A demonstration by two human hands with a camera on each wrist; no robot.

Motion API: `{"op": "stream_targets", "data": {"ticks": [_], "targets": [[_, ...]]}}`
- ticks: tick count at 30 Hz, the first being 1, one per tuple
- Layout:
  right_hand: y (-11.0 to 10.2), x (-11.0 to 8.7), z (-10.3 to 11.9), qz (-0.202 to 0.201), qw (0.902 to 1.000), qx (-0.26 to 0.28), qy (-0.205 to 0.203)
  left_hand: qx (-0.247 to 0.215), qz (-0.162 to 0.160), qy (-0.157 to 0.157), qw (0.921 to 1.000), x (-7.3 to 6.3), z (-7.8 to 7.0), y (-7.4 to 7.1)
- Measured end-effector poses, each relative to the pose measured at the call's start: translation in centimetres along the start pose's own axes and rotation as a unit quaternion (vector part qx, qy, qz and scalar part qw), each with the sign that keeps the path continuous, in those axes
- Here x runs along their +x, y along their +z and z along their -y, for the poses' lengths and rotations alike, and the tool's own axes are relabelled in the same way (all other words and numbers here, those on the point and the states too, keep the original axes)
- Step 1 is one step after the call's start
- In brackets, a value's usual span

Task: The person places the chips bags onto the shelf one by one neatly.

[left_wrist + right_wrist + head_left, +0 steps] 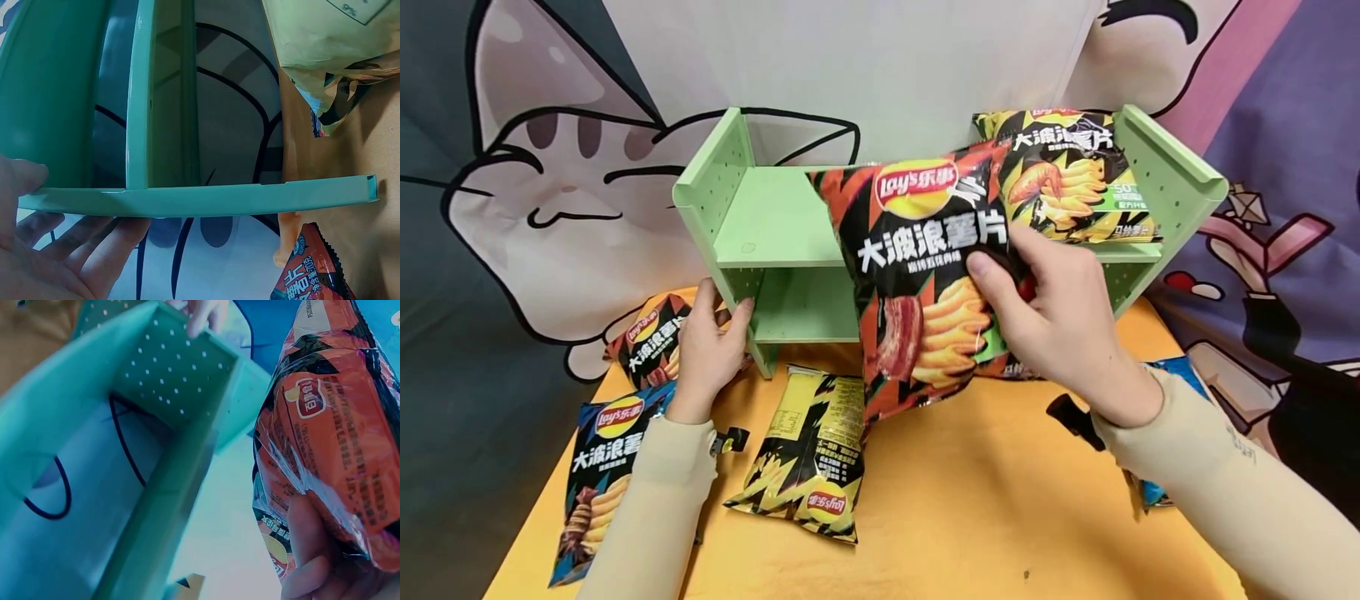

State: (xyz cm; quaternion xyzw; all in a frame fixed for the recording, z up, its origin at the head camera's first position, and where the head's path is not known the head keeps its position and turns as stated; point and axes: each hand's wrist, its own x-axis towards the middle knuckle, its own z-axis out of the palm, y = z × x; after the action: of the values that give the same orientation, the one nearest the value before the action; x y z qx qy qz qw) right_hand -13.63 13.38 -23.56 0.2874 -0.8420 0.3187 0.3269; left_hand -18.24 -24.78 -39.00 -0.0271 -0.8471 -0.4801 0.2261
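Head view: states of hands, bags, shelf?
Shelf: upright
Raised red bag: tilted, front showing
Right hand: gripping that bag
Left hand: gripping shelf's left panel
Shelved yellow bag: front outward
Table yellow bag: lying, logo inverted
Left blue bag: lying, front up
Left red bag: partly hidden
Right blue bag: mostly hidden
Rear red bag: mostly hidden

Both sleeves (pixel 651 500) are cream, the right bearing small lettering (pixel 1241 444), with black fittings (pixel 1075 421) beside the cuffs (pixel 1131 404).

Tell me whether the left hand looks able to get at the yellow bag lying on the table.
Probably yes: the yellow bag lies close to the left hand, and nothing seems to rest on it. First, though, that hand would likely have to let go of the green shelf.
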Motion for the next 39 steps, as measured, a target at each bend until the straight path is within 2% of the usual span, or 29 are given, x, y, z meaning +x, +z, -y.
{"op": "stream_targets", "data": {"ticks": [7,12,18,24,35,39], "targets": [[-0.6,3.3,-0.3,0.001,0.9986,-0.016,0.051,0.0,-0.003,0.007,1.0,0.2,-0.1,0.1],[-0.6,5.8,-0.6,0.01,0.9954,-0.009,0.095,0.005,-0.001,0.002,1.0,0.4,-0.1,0.1],[-0.5,8.5,-1.0,0.036,0.9853,0.004,0.167,0.006,0.004,0.005,1.0,0.3,0.0,0.1],[0.1,10.5,-1.8,0.057,0.9762,-0.001,0.209,0.009,0.0,0.009,0.9999,0.3,0.1,0.1],[1.9,12.7,-4.0,0.155,0.9522,-0.044,0.26,0.014,-0.009,0.013,0.9998,0.2,0.2,0.1],[2.6,12.9,-4.6,0.203,0.9386,-0.068,0.271,0.015,-0.011,0.014,0.9997,0.1,0.3,0.0]]}}
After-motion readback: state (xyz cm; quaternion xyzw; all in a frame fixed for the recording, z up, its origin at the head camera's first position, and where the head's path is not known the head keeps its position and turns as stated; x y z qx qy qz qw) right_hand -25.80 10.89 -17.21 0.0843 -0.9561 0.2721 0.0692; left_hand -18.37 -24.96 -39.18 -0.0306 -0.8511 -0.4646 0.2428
